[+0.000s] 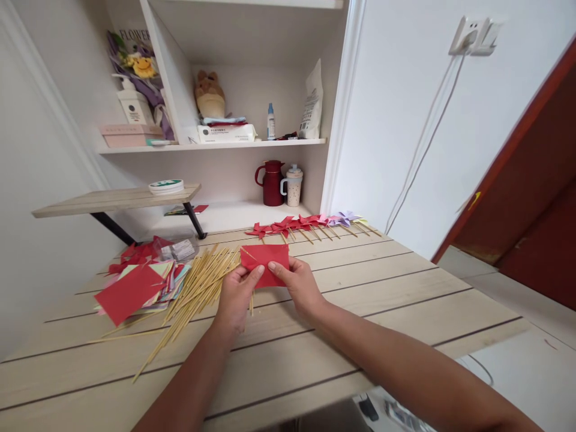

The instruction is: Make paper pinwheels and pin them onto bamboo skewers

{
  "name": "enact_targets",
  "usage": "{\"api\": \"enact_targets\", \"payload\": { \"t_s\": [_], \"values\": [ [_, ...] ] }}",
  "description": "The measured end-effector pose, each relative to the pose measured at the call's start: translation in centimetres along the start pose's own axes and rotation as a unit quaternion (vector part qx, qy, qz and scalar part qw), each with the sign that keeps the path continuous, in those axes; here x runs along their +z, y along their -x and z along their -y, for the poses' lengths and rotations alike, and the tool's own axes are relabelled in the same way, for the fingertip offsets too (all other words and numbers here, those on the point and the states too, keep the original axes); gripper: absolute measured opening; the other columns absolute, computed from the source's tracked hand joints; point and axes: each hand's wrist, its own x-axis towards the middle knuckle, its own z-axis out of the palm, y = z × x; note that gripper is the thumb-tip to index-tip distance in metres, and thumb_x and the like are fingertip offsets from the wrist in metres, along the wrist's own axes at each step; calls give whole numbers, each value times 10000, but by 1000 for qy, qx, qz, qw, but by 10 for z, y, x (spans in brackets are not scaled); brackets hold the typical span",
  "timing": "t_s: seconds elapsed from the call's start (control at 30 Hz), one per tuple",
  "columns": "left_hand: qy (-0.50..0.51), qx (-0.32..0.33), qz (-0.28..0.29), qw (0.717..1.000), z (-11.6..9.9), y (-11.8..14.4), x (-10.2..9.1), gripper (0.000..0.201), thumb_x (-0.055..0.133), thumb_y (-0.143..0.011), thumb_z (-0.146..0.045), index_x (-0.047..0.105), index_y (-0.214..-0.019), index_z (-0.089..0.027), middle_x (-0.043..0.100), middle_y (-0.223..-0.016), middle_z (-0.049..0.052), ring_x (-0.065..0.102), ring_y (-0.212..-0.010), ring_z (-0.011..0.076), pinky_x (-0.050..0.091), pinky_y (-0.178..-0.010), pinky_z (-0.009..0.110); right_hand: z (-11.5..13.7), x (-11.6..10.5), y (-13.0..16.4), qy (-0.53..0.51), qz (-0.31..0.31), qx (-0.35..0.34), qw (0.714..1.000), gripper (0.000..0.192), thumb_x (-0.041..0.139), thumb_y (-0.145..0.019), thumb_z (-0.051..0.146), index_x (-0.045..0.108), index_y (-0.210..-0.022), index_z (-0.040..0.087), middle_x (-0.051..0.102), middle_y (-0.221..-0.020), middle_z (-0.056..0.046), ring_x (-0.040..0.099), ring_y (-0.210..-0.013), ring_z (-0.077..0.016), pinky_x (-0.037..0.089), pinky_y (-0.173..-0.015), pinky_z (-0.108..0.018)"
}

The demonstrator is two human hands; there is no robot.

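A red sheet of paper is held up above the table, between my two hands. My left hand pinches its left side, thumb on the near face. Gripping the right side, my right hand also has its thumb on the paper; the fingers behind are hidden. Short slanting marks or creases show near the sheet's upper corners. Just left of my left hand lies a loose heap of thin wooden sticks. Beyond the hands, a row of paper pinwheels on sticks, red, pink, purple and yellow, lies along the table's back.
Left of the sticks is a stack of coloured paper with a red sheet on top. Red paper pieces and a clear plastic bag lie behind it. A small raised shelf bears a round white tape roll. A red jug and a cup stand at the back.
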Motion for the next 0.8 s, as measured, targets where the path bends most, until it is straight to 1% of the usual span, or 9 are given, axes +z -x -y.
{"api": "enact_targets", "payload": {
  "t_s": [0.07,0.17,0.27,0.33,0.43,0.53,0.63,0.7,0.8],
  "values": [
    [5,6,-8,1000,-1,0,1,408,904,-650,-372,790,-959,-132,807,-934,123,748,-980,285,541,-970,427,0,1,1,-9,10,1,1000,340,856,-700,454,795,-894,181,795,-994,-89,706,-894,-261,519,-886,-407],
    [12,-5,-7,1000,-3,-1,-1,404,905,-647,-363,788,-954,-129,806,-913,120,761,-909,279,560,-937,439,2,1,1,-33,26,14,999,353,837,-724,483,752,-908,194,789,-980,-74,706,-888,-246,524,-872,-388],
    [13,-16,-13,1000,-5,-2,-3,426,904,-652,-376,785,-969,-117,805,-903,125,765,-832,267,580,-887,431,5,-2,-1,-42,23,38,998,388,819,-748,504,646,-971,237,769,-856,-22,697,-791,-212,531,-784,-348],
    [12,-18,-18,1000,-6,-2,-5,455,909,-642,-379,785,-984,-105,804,-914,132,763,-823,263,587,-868,415,9,-6,-4,-20,15,50,998,459,827,-741,505,564,-1033,269,748,-797,11,686,-739,-201,526,-738,-333],
    [19,-26,-15,999,-8,-4,-6,467,910,-637,-368,784,-997,-99,805,-932,135,763,-841,265,592,-870,412,16,-12,-8,11,41,45,998,530,849,-724,463,454,-1031,288,743,-863,14,690,-763,-199,531,-759,-345],
    [31,-37,-17,999,-10,-6,-8,463,900,-645,-353,780,-1018,-105,806,-954,132,761,-880,269,589,-895,420,22,-17,-10,23,48,17,998,557,854,-727,413,400,-1029,297,728,-1026,-9,704,-878,-197,535,-859,-378],
    [42,-38,-39,998,-12,-8,-11,443,897,-641,-336,781,-1007,-113,808,-944,120,759,-902,263,582,-915,412,25,-22,-13,52,72,-33,996,544,831,-761,382,409,-1096,312,641,-1295,-62,695,-992,-201,527,-931,-418],
    [48,-35,-53,997,-13,-9,-13,424,900,-637,-328,783,-987,-119,809,-927,113,758,-907,256,575,-927,401,25,-26,-15,103,105,-65,987,469,815,-775,363,487,-1105,306,554,-1422,-77,659,-1111,-226,510,-971,-438],
    [49,-30,-54,997,-14,-9,-14,426,906,-627,-336,783,-972,-120,808,-920,115,757,-912,261,568,-933,402,24,-30,-16,208,161,-108,959,269,788,-790,319,675,-1031,283,500,-1482,-72,478,-1381,-285,438,-1066,-451]
  ]
}}
